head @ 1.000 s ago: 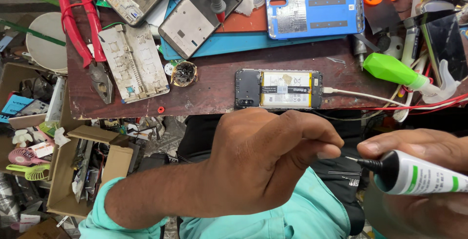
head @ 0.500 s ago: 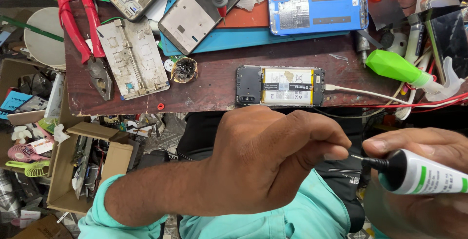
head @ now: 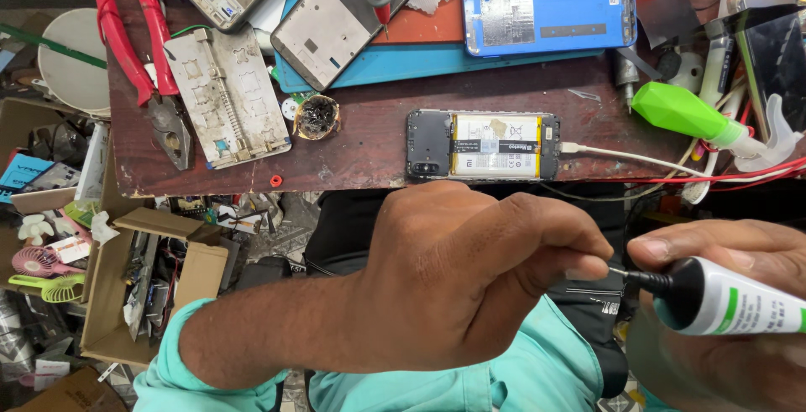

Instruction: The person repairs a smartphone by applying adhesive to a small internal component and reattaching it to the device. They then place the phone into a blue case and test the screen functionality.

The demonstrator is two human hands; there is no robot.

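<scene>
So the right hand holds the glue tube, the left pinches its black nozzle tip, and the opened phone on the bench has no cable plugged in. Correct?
Not quite. The head view shows a white cable plugged into the opened phone. The rest holds: the right hand holds the glue tube, and the left hand pinches its nozzle tip.

Brown bench [head: 353,152]: opened phone [head: 484,145], red pliers [head: 138,47], blue cover [head: 550,9].
</scene>
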